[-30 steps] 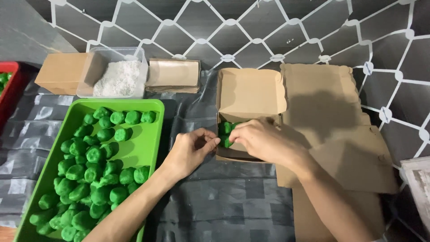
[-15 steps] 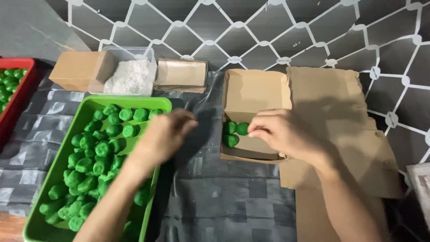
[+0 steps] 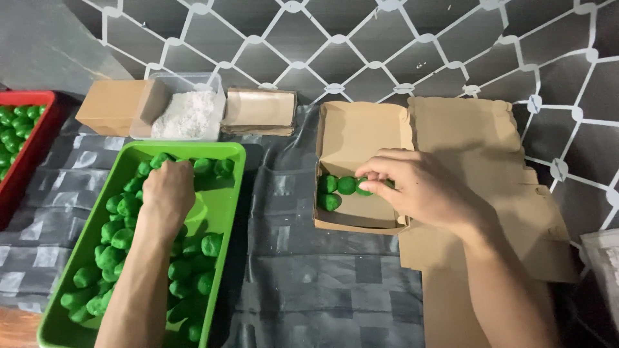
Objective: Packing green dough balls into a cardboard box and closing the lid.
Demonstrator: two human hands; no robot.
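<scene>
Your right hand [image 3: 419, 190], right of centre in the frame, is pinching a green ball [image 3: 365, 187] with the fingertips, setting it into a row beside the other green balls [image 3: 336, 187] in the open cardboard box [image 3: 361, 132]. Your left hand [image 3: 169, 190] is reaching palm-down into the green tray [image 3: 222, 193] at lower left, over the heap of balls [image 3: 116, 238]; its fingers are hidden, so I cannot tell whether they are closing on one. A red tray [image 3: 32, 154] is cut off at the left edge.
</scene>
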